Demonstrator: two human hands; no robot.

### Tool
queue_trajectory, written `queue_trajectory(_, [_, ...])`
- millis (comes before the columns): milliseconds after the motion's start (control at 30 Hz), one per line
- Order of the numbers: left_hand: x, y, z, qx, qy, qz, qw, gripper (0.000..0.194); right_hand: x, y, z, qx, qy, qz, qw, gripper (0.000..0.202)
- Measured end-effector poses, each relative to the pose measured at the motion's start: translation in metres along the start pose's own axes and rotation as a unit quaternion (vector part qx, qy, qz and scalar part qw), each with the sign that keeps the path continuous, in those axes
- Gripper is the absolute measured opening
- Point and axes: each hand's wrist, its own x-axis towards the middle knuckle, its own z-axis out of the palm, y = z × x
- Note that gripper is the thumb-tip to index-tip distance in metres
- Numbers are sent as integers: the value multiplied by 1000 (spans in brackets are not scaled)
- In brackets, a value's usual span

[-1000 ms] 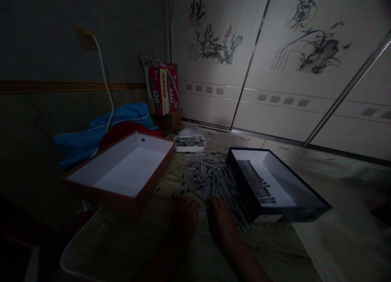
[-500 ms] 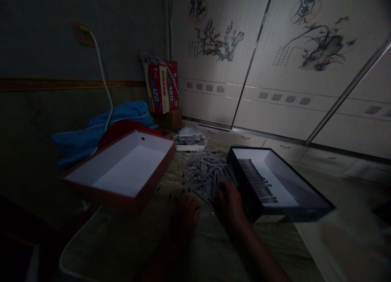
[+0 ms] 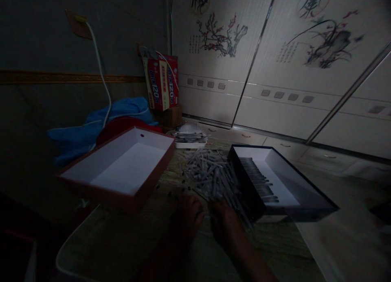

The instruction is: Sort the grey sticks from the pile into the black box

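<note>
A loose heap of slim, pale grey pen-like sticks (image 3: pixel 210 170) lies mid-table. Close to its near edge, my right hand (image 3: pixel 224 221) is closed around a thin dark pen-like stick (image 3: pixel 200 193) that points up and left. My left hand (image 3: pixel 189 217) faces it, fingers curled, with a small dark piece (image 3: pixel 199 211) at the fingertips. Several similar dark bits (image 3: pixel 170 193) are scattered beside the heap. To the right, a black-rimmed box (image 3: pixel 305 180) with a white inside holds a row of dark sticks (image 3: pixel 258 180) along its left side. Dim light hides finger detail.
An open red-sided box (image 3: pixel 128 162) with a white inside stands at left. Behind the heap is a white tray (image 3: pixel 191 145) of more sticks. Blue cloth (image 3: pixel 128 111), a red carton (image 3: pixel 161 84) and a hanging white cable (image 3: pixel 99 62) are farther back, before sliding cabinet doors (image 3: pixel 210 99).
My right hand has drawn back from the heap toward my left hand, with a thin dark stick now in it. My left hand has turned slightly, and the view has shifted a little.
</note>
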Motion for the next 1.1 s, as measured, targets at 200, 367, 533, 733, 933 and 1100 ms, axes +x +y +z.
queue_trajectory(200, [1, -3, 3, 33, 86, -7, 996, 14, 8, -7, 11, -77, -37, 9, 996, 31])
queue_trajectory(367, [-14, -2, -16, 52, 59, 17, 997, 24, 10, -5, 6, -73, -13, 10, 997, 24])
queue_trajectory(533, [-61, 8, -36, 142, -103, 75, 982, 69, -6, 12, -15, 3, 70, 17, 997, 14])
queue_trajectory(733, [-72, 13, -29, 181, -209, 23, 961, 89, -19, 22, -32, 33, 102, 54, 993, 19])
queue_trajectory(933, [-19, -5, -20, 144, -146, 70, 976, 67, -22, 22, -30, 68, 111, 70, 989, 19])
queue_trajectory(1100, [5, -13, -21, 136, -54, 42, 988, 35, -29, 23, -24, 117, 125, 96, 981, 24])
